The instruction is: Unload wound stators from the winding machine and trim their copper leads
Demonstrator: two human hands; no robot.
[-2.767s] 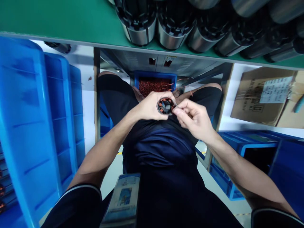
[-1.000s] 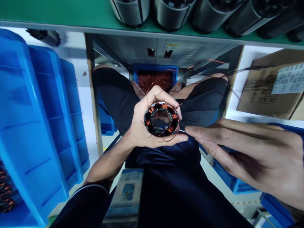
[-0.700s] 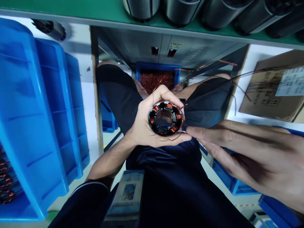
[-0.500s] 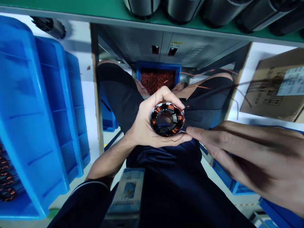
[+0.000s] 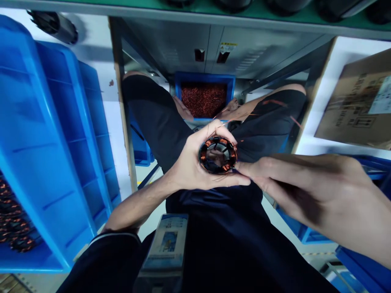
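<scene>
A round motor stator [image 5: 204,156] with copper windings sits upright in my left hand [image 5: 187,165], its open end facing up. The thumb and fingers curl around its outside. My right hand [image 5: 305,187] comes in from the right, with thumb and forefinger pinched together at the stator's lower right rim. What lies between those fingertips is too small to make out. Thin loose wires stick out around the stator, near my left fingers.
Between my feet stands a blue bin [image 5: 230,91] of copper-coloured scraps. Stacked blue crates [image 5: 49,162] rise on the left, one holding several wound parts. A cardboard box [image 5: 351,106] lies on the right. Dark cylinders [image 5: 288,5] line the green shelf ahead.
My right fingertips have shifted slightly left, closer to the stator's rim. The stator and left hand sit a little further right in view. Long loose wires at the right have shifted.
</scene>
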